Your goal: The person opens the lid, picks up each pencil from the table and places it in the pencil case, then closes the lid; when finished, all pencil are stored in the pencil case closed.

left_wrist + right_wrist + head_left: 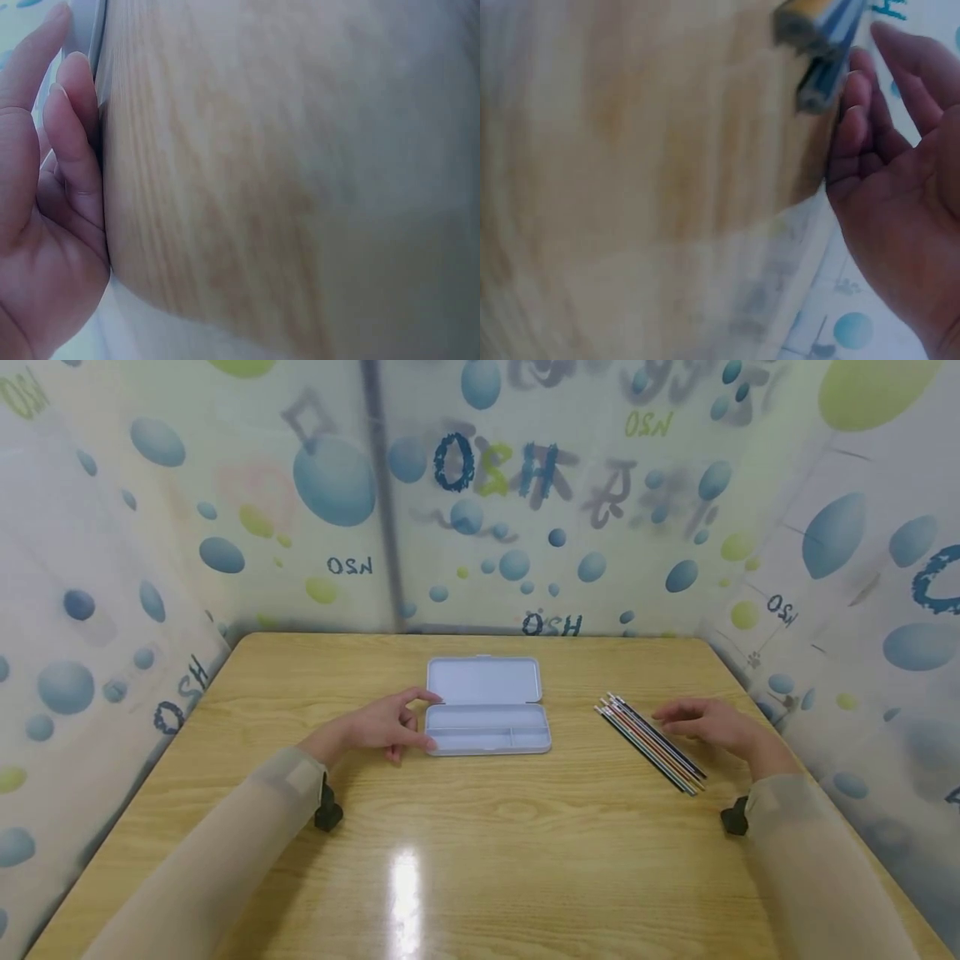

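An open, pale pencil case [487, 717] lies on the table, its lid [483, 681] folded back away from me and its divided tray toward me. My left hand [382, 725] holds the case's left end between thumb and forefinger; the other fingers bend beneath the palm. To the right, a bundle of several thin pencils [651, 745] lies slanted on the wood. Just right of them is my right hand [708, 724], fingers loosely bent and nothing held. In the right wrist view, pencil ends [817, 86] show close beside the fingers.
The wood-grain table [487, 860] carries the case and the pencils. Patterned curtain-like walls [480, 543] stand behind it and at both sides. A bright light reflection [406, 893] falls on the near part of the tabletop.
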Demonstrator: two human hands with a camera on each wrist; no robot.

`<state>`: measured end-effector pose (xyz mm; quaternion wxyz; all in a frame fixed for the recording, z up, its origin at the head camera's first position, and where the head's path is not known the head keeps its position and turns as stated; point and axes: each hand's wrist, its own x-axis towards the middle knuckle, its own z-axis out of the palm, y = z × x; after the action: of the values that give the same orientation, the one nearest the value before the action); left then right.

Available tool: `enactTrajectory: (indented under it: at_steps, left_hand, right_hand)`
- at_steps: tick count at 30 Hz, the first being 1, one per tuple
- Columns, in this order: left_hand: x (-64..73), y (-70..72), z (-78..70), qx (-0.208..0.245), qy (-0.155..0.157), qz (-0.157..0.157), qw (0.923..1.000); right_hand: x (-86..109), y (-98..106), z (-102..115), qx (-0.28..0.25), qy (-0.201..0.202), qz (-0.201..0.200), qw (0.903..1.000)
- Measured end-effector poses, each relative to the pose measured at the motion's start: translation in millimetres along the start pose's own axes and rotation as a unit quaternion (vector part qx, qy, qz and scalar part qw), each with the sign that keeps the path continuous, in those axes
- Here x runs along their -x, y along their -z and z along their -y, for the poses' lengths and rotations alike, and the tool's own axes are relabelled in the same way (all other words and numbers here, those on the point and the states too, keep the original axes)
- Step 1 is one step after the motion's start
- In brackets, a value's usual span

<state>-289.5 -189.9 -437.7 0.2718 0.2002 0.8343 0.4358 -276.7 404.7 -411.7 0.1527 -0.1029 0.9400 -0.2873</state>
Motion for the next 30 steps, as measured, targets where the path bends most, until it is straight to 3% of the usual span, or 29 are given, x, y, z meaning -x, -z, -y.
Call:
enactTrajectory:
  at_steps: [15, 30]
  left_hand:
    - [0.2, 0.5, -3.0, -0.010, 0.005, -0.002, 0.9999]
    - [0.3, -0.5, -4.3, -0.004, 0.005, -0.004, 1.0000]
  right_hand:
    - [-3.1, -3.6, -5.2, 0.005, 0.017, 0.007, 0.9998]
    - [-3.7, -1.6, -3.4, 0.003, -0.004, 0.017, 0.9998]
